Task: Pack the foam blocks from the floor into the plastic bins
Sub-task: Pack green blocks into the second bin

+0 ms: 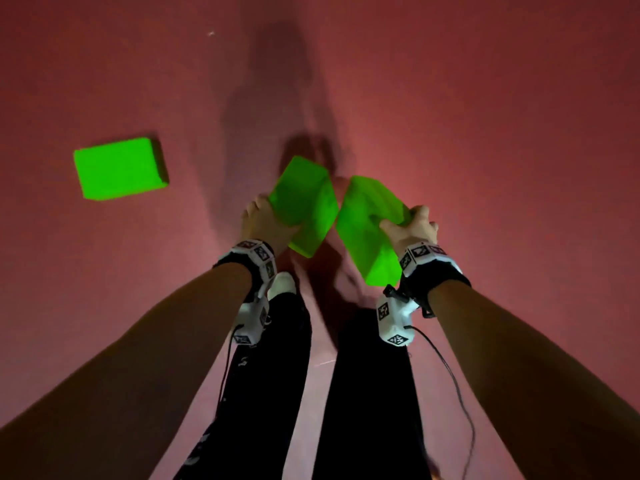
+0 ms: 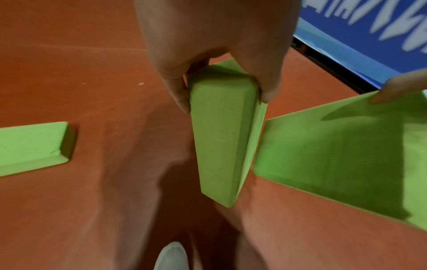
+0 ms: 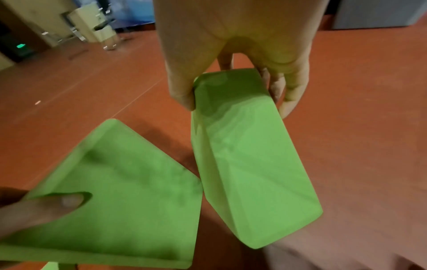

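L hand (image 1: pixel 262 220) grips one foam block (image 1: pixel 304 206); R hand (image 1: pixel 412 226) grips another block (image 1: pixel 367 230), corners nearly touching. Third block (image 1: pixel 119 168) lies on floor (image 1: pixel 485 116), well left of L hand

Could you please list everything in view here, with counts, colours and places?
Held blocks: 2, green foam; one in the left hand, one in the right, lifted above the floor, their near corners close together.
Loose block: 1, green, flat on the floor to the left.
Floor: 1, reddish.
Banner: 1, blue with white lettering, at the floor's edge in the left wrist view.
Furniture: pale, blurred, far back in the right wrist view.
Bins: none in view.
Shoe: 1, white, below the left wrist.
Trousers: black.
Wrist cameras: 2, white with black markers.
Left hand: grips its block.
Right hand: grips its block.
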`<state>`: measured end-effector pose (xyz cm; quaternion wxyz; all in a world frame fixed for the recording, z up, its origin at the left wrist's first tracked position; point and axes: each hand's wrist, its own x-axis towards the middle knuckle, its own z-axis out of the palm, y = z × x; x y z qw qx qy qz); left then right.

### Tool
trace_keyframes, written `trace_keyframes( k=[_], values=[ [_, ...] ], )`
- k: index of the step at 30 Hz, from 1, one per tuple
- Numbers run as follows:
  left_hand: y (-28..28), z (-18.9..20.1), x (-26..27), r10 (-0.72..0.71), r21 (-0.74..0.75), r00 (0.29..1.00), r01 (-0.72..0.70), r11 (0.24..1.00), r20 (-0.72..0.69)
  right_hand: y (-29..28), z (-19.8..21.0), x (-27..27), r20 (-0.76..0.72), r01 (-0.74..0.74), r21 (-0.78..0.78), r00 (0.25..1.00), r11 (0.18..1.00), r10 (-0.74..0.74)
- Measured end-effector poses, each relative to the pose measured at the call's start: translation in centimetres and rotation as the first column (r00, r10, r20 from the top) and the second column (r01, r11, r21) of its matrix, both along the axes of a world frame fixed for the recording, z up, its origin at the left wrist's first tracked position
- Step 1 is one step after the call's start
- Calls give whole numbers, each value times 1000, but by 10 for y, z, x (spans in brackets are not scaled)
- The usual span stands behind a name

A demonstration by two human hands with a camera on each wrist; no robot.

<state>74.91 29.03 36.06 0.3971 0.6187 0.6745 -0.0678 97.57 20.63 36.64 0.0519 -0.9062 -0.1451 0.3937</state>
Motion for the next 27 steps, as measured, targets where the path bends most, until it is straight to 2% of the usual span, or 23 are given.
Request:
trace_keyframes(
  k=[2, 6, 11, 15, 20, 24, 27],
  values=[
    [-25, 2, 39, -100, 3, 995, 100, 995, -7, -45, 3, 29, -21, 125, -4, 992, 992, -125],
    [-78, -1, 107, -309, 18, 948, 311, 950, -71, -137, -7, 75, -57, 285, -12, 957, 958, -285],
    [-149, -4, 184, -494, 170, 856, 515, 840, -150, -250, -22, 126, -68, 372, -25, 926, 928, -372],
    [-238, -1, 239, -562, 237, 812, 584, 776, -161, -358, -23, 172, -100, 490, -18, 866, 872, -489],
    [-343, 5, 322, -599, 133, 793, 609, 782, -110, -478, -11, 238, -126, 583, -13, 805, 812, -580],
    [-414, 7, 424, -690, 115, 715, 699, 706, -107, -561, -3, 298, -128, 648, -19, 754, 761, -645],
    [-455, 12, 506, -757, 180, 653, 749, 638, -32, -610, 4, 351, -83, 701, -9, 710, 713, -699]
  ],
)
